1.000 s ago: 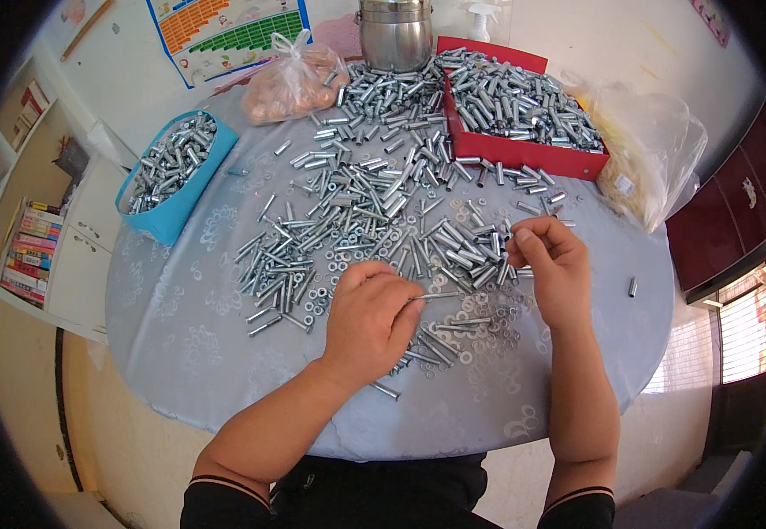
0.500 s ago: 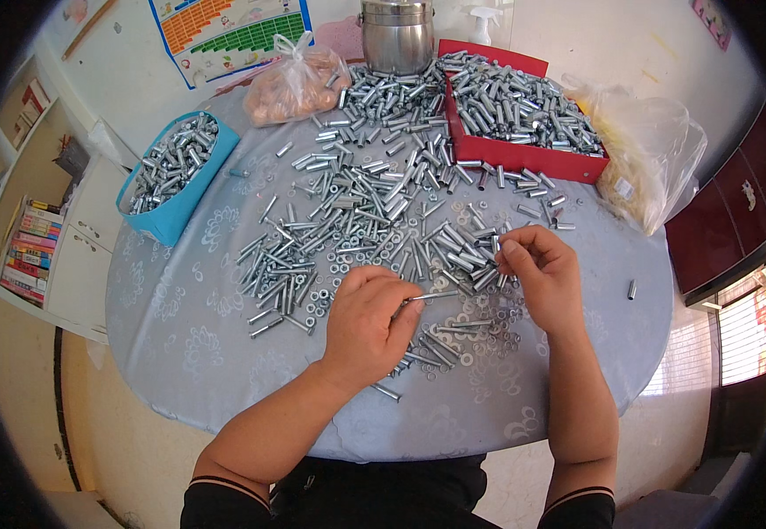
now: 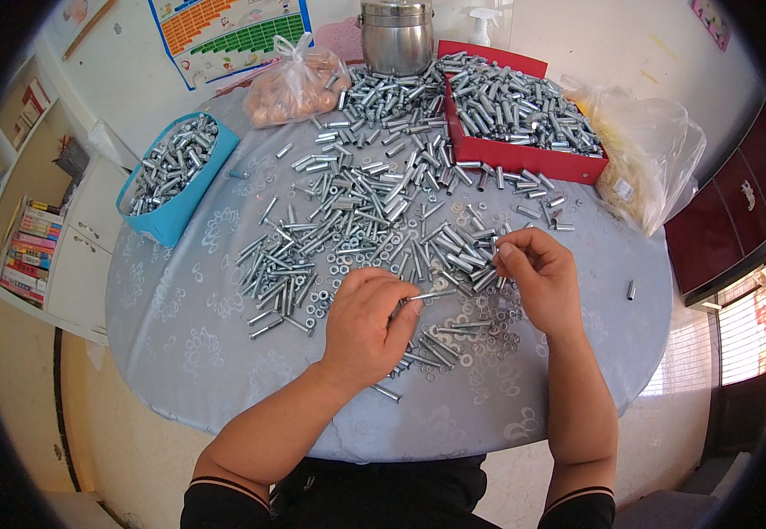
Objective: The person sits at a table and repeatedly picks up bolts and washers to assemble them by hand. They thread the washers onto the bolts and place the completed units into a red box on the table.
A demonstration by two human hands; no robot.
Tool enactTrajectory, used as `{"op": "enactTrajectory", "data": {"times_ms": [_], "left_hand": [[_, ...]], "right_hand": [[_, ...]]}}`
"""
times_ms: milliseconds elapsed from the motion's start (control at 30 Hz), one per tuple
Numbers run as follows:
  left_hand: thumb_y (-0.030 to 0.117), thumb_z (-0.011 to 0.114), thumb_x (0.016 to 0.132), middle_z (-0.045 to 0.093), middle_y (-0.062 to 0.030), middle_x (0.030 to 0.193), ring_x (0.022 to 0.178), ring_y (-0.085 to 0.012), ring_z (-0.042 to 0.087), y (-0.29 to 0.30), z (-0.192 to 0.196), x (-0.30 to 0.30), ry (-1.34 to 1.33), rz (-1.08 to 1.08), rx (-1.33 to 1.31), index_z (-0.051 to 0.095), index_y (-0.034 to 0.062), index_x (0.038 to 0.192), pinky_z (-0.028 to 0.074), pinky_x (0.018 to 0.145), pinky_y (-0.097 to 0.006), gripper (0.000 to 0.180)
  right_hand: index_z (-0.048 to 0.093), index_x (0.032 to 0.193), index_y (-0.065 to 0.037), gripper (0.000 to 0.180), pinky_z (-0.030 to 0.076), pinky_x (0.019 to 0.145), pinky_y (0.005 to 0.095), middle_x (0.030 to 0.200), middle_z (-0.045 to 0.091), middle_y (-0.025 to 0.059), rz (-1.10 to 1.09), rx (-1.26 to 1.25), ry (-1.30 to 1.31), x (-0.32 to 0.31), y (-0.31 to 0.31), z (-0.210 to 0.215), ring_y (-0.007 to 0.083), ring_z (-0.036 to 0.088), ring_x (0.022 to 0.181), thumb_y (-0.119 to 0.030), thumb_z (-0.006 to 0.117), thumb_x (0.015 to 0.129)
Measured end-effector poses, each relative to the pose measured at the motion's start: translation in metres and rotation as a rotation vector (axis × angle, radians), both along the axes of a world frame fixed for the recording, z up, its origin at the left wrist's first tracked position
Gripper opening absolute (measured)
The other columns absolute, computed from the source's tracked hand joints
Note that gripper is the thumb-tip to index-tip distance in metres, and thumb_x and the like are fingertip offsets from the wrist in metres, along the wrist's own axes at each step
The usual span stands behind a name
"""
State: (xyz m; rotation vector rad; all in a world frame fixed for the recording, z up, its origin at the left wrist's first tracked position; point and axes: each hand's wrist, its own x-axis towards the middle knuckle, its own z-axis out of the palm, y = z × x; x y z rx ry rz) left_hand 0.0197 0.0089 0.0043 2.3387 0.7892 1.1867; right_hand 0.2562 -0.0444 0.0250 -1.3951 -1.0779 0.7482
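Note:
My left hand [image 3: 367,322] is closed around a long thin bolt [image 3: 431,295], whose shank sticks out to the right from between thumb and forefinger. Over the right edge of the heap, my right hand [image 3: 542,278] has thumb and forefinger pinched together. A small silver piece [image 3: 493,242] shows at those fingertips; what it is I cannot make out. Metal sleeves [image 3: 462,256] lie just left of the right hand. Flat washers and rings [image 3: 480,339] are scattered between my hands, and loose bolts [image 3: 436,348] lie beside the left fingers.
A red box [image 3: 524,157] of metal sleeves stands at the back right, by a clear plastic bag [image 3: 647,159]. At the left is a blue container [image 3: 176,220] of metal parts. A tied bag of round brown items [image 3: 290,93] and a steel pot [image 3: 396,40] stand behind the heap.
Both hands keep nearly the same places. My right hand has shifted slightly left and down, and the bolt in my left hand has barely moved.

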Motion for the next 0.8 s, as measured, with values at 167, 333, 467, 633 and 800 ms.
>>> {"op": "enactTrajectory", "data": {"times_ms": [167,333,467,633,800], "left_hand": [[0.007,0.071,0.082,0.068,-0.0103,0.09,0.093,-0.0297,0.06,-0.0012,0.0006,-0.0009,-0.008,0.003,-0.028,0.068,0.0025,0.093,0.048,0.082,-0.038,0.013],[0.006,0.071,0.081,0.066,-0.0115,0.092,0.094,-0.0295,0.06,-0.0024,0.0023,-0.0003,-0.02,0.011,-0.024,0.067,0.0026,0.093,0.048,0.082,-0.038,0.013],[0.005,0.071,0.081,0.066,-0.0117,0.092,0.095,-0.0297,0.06,-0.003,0.0042,-0.0007,-0.019,0.021,-0.042,0.067,0.0027,0.092,0.048,0.083,-0.039,0.012],[0.005,0.071,0.08,0.066,-0.0118,0.093,0.095,-0.0297,0.06,-0.0029,0.0028,0.0002,-0.024,0.018,-0.032,0.067,0.0029,0.092,0.048,0.082,-0.039,0.013],[0.005,0.072,0.08,0.066,-0.0119,0.093,0.095,-0.0297,0.06,-0.0027,0.0012,-0.0004,-0.021,0.017,-0.02,0.067,0.0031,0.092,0.048,0.082,-0.038,0.013]], "right_hand": [[0.066,0.097,0.002,0.011,0.047,0.067,0.0223,0.081,0.066,0.0012,0.01,0.001,-0.013,0.0008,0.0002,-0.0011,0.0056,0.058,0.074,-0.007,0.064,0.093],[0.066,0.097,0.002,0.012,0.047,0.067,0.0224,0.081,0.066,0.0015,-0.021,-0.003,-0.039,0.0021,-0.0004,0.0014,0.006,0.058,0.073,-0.009,0.064,0.093],[0.066,0.098,0.002,0.013,0.047,0.067,0.0226,0.081,0.066,0.0018,-0.047,0.01,-0.001,0.0019,-0.0009,0.0047,0.0065,0.058,0.073,-0.01,0.064,0.094],[0.066,0.099,0.002,0.013,0.047,0.066,0.0226,0.08,0.066,0.0016,-0.035,0.022,-0.003,0.0029,-0.0013,0.0042,0.0064,0.058,0.072,-0.01,0.064,0.093],[0.067,0.096,0.002,0.011,0.047,0.065,0.0239,0.08,0.066,0.0023,-0.016,-0.061,-0.163,0.0077,-0.0039,0.0059,0.0069,0.057,0.07,-0.008,0.064,0.092]]}}
